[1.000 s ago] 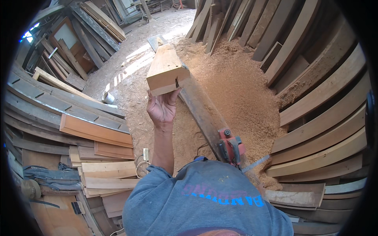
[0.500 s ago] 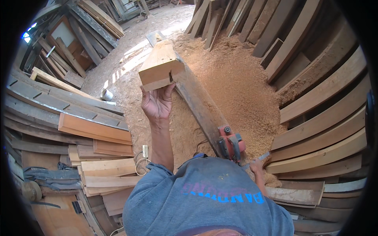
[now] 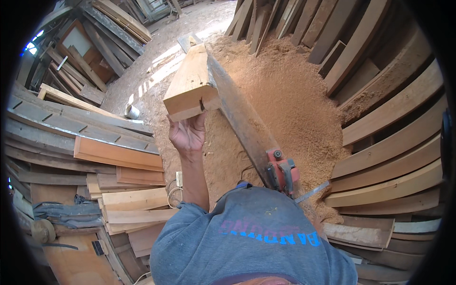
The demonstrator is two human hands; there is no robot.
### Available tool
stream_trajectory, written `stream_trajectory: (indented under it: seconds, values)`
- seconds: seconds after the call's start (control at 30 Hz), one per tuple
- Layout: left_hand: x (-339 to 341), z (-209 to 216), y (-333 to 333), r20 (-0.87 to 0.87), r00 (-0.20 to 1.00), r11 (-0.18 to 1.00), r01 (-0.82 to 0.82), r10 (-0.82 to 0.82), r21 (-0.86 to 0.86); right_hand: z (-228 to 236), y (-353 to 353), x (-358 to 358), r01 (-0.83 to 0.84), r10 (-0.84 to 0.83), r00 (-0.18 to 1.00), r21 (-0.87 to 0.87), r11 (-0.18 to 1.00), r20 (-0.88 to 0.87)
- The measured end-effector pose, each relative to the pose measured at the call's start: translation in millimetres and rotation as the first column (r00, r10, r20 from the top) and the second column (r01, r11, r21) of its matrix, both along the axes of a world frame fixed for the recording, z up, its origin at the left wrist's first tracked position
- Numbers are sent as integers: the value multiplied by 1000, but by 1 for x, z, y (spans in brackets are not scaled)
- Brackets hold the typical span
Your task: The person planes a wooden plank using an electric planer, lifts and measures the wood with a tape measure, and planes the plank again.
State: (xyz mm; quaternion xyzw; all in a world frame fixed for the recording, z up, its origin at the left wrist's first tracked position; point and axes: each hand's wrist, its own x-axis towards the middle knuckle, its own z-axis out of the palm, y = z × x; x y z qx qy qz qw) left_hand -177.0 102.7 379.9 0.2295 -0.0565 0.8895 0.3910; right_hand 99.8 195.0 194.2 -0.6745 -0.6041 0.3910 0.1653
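My left hand [image 3: 187,135] is raised with its fingers curled under the near end of a thick, pale wooden beam [image 3: 192,99], holding it. The beam's end face has a dark crack near its lower right. The beam lies lengthwise away from me, beside a long sawdust-coated plank [image 3: 244,126]. At the plank's near end sits a red and black electric hand planer [image 3: 283,172]. A thin grey metal strip, like a ruler [image 3: 313,191], lies just right of the planer. Only a blurred sliver of my right arm [image 3: 319,228] shows beside my shirt; its fingers are hidden.
A heap of wood shavings [image 3: 304,114] covers the ground to the right. Boards [image 3: 389,166] lean in rows along the right side. Stacked planks and panels [image 3: 118,154] line the left. A white cup-like container [image 3: 132,112] and a pale cable [image 3: 174,195] are on the left.
My right hand has let go of the metal strip and drawn back toward my body. The strip stays beside the planer. My left hand still holds the beam; the view has shifted slightly.
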Motion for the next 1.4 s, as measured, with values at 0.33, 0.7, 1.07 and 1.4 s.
stream_trajectory:
  seconds: [0.33, 0.7, 1.07, 1.4]
  values:
    - [31, -46, -28, 72, 988, 906, 153, -136, -395, -62, 4, 55, 104, -81, 883, -26, 994, 463]
    - [93, -127, -60, 154, 981, 615, 191, -114, -765, -185, 57, 315, 131, -129, 991, -122, 984, 26]
    - [113, -152, -81, 574, 661, 779, 624, -483, -62, 22, 88, 78, -319, -73, 618, -335, 886, -782]
    - [120, -161, -74, 415, 776, 792, 582, -475, -184, 92, 45, -22, -921, 882, 365, 24, 390, -299]
